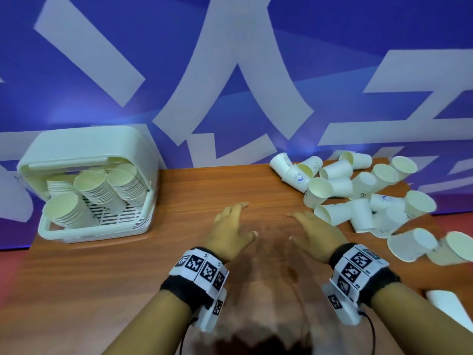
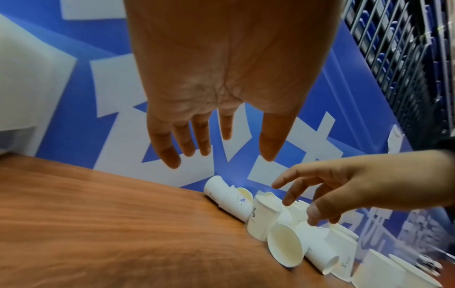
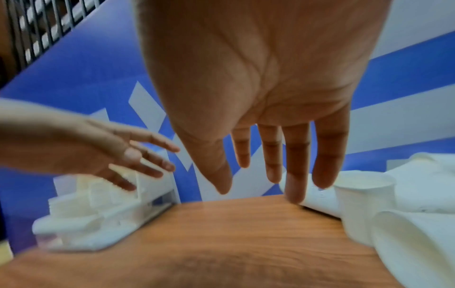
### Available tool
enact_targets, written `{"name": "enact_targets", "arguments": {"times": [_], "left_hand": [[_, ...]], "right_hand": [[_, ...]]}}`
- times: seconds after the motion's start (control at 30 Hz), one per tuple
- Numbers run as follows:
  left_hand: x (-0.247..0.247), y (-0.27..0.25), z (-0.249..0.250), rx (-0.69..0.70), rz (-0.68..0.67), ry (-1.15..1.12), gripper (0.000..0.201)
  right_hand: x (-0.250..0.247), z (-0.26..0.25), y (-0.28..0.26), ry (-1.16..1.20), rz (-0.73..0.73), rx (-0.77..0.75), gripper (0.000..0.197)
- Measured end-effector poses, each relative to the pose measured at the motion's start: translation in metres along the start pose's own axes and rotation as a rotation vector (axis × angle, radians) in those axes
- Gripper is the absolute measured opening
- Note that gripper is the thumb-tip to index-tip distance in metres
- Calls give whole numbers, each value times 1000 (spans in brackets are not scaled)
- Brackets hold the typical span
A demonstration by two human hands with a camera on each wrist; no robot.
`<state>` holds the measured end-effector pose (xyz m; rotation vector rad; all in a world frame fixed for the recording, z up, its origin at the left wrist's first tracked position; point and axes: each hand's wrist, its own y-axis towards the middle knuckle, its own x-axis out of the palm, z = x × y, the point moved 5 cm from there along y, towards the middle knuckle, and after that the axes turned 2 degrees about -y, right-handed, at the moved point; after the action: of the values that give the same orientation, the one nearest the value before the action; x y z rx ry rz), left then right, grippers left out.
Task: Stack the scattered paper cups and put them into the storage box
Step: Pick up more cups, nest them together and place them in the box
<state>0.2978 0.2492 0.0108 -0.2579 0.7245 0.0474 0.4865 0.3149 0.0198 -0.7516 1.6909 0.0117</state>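
On the wooden bench point(image 1: 204, 180), set against a blue wall with large white strokes point(image 1: 230, 60), the biggest thing is the storage box point(image 1: 84, 147) at the far left. It is pale, its lid is tipped up and back, and it already holds several nested stacks of cups point(image 1: 102, 190) leaning in its slotted tray. At the far right lies the pile of loose paper cups point(image 1: 358, 196), most on their sides with mouths pointing every way, some touching or overlapping; a few lie nearer along the right edge.

Between box and pile both hands hover over bare wood. The left hand point(image 1: 230, 226) is spread, palm down, fingers straight and holding nothing. The right hand point(image 1: 317, 231) is likewise empty with relaxed, extended fingers; its fingertips are close to the nearest fallen cup point(image 1: 330, 213) but apart from it.

By my reading, the work is between rounds: some stacks are stored and neither hand carries a cup, so the step in hand is the reach to gather more. The next move likely calls for the right hand to take a nearby cup from the pile's left edge, turn it so the mouth faces a second cup, and nest them, with the left hand steadying the growing stack. Thin walls probably dent under a hard squeeze.
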Motion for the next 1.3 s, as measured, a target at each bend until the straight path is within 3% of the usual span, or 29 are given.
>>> {"name": "enact_targets", "arguments": {"times": [0.17, 0.23, 0.4, 0.53, 0.77, 0.87, 1.07, 1.17, 1.3], "left_hand": [[27, 36, 26, 106, -158, 32, 51], [34, 51, 41, 136, -160, 50, 48], [64, 95, 75, 149, -178, 113, 44], [97, 131, 102, 141, -142, 196, 38], [163, 184, 117, 87, -132, 298, 44], [167, 194, 115, 55, -79, 415, 42], [162, 192, 105, 26, -123, 583, 27], [152, 187, 101, 38, -127, 576, 26], [130, 164, 95, 69, -25, 498, 29]], "right_hand": [[-7, 41, 5, -206, -36, 66, 54], [-11, 58, 11, -211, -31, 53, 56], [-11, 93, 34, -282, -8, -47, 55], [-4, 119, 56, -491, -42, -195, 55], [9, 159, 82, -416, -61, -352, 50], [10, 169, 86, -395, -22, -375, 50], [9, 178, 95, -388, 18, -351, 55], [3, 170, 91, -368, 11, -398, 39], [-9, 168, 84, -404, -27, -325, 28]]}}
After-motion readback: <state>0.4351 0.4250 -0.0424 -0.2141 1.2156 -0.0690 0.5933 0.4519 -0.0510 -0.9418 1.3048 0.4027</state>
